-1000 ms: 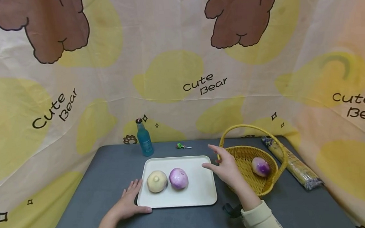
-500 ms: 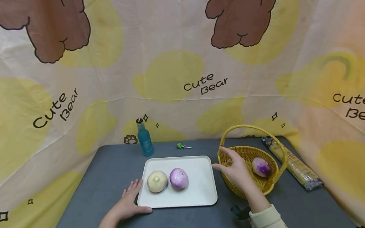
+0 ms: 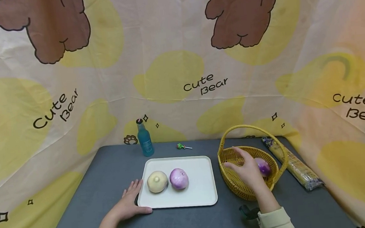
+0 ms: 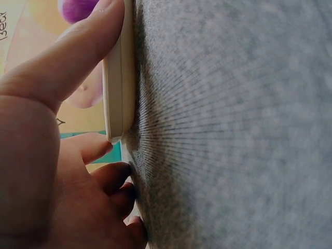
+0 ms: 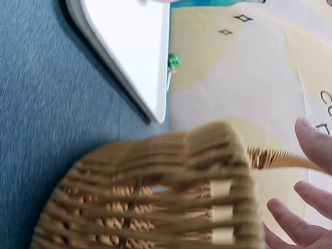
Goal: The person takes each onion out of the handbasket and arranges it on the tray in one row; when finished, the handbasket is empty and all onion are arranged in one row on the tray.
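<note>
My left hand (image 3: 128,201) lies with straight fingers at the left edge of the white tray (image 3: 198,195); its thumb touches the tray's front left corner. On the tray sit a pale onion (image 3: 157,182) and a purple onion (image 3: 179,178), side by side. My right hand (image 3: 248,169) hovers over the yellow wicker basket (image 3: 236,190), thumb and fingers spread with nothing between them. A second purple onion (image 3: 264,166) lies inside the basket, partly hidden behind that hand. From the right wrist, the basket's woven side (image 5: 155,202) fills the lower view, with the fingers (image 5: 290,218) beyond its rim.
A blue bottle (image 3: 145,140) stands at the back left of the grey table (image 3: 184,224). Near the back edge lies a green-headed lollipop (image 3: 183,146). The basket's tall handle (image 3: 249,125) arches above it. A long yellow packet (image 3: 299,165) lies to the basket's right.
My right hand has moved rightward from the tray's right edge to over the basket, now covering part of the onion in it. The left hand and tray have stayed put.
</note>
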A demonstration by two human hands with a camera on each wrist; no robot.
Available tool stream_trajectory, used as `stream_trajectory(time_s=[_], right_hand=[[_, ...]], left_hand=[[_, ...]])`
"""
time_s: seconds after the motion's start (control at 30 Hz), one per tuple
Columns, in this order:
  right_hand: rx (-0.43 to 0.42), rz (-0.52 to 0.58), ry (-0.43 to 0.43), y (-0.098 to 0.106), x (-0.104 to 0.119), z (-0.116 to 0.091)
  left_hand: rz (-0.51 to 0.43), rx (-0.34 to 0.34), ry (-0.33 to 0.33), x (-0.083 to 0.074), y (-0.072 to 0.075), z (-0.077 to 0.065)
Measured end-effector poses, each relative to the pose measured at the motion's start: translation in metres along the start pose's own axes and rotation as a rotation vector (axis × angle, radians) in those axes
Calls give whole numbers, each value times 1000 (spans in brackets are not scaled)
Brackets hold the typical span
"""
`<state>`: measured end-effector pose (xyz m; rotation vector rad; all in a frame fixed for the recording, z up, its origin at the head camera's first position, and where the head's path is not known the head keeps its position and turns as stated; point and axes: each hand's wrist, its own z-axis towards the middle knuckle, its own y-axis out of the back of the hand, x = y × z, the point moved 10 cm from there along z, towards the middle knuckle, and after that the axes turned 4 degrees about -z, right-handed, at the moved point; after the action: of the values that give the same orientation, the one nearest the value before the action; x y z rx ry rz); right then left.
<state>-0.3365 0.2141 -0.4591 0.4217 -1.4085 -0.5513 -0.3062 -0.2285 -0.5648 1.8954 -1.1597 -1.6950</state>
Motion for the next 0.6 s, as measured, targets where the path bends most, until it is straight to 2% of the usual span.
stream_trajectory(time_s=[0.33,0.6], right_hand=[[-80,-149,-24,25,-16,-3],[-114,-210,-46,38,-22,-5]], left_hand=[[-2,-4,-2,0,0,-1],[8,-9,-10,3,0,0]])
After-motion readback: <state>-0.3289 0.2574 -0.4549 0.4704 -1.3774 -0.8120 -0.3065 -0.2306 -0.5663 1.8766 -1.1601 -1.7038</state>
